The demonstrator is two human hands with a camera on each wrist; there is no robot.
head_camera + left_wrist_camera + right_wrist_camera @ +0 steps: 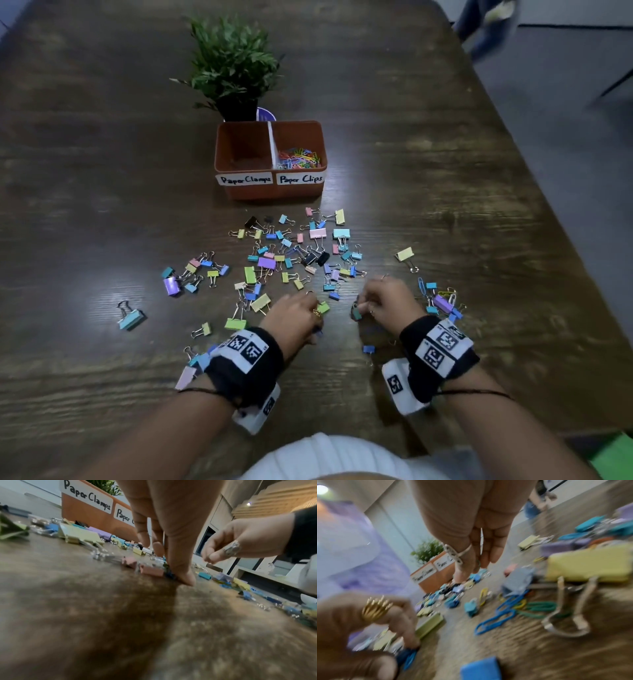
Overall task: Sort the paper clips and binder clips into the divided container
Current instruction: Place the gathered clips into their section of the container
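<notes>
An orange divided container (270, 190) stands mid-table; its "Paper Clamps" side is bare and its "Paper Clips" side holds coloured paper clips (298, 158). Several pastel binder clips (294, 253) lie scattered in front of it. My left hand (310, 320) is low on the table, thumb and finger pinching a small dark blue clip (169, 574). My right hand (364, 308) hovers beside it, fingers curled round a small teal binder clip (356, 313). Loose paper clips (498, 615), blue, green and yellow, lie just right of the right hand.
A potted plant (233, 65) stands right behind the container. A large yellow binder clip (589, 566) and a purple one (442, 303) sit by my right wrist. More clips lie under my left wrist (191, 370). The table's right edge (534, 178) runs diagonally.
</notes>
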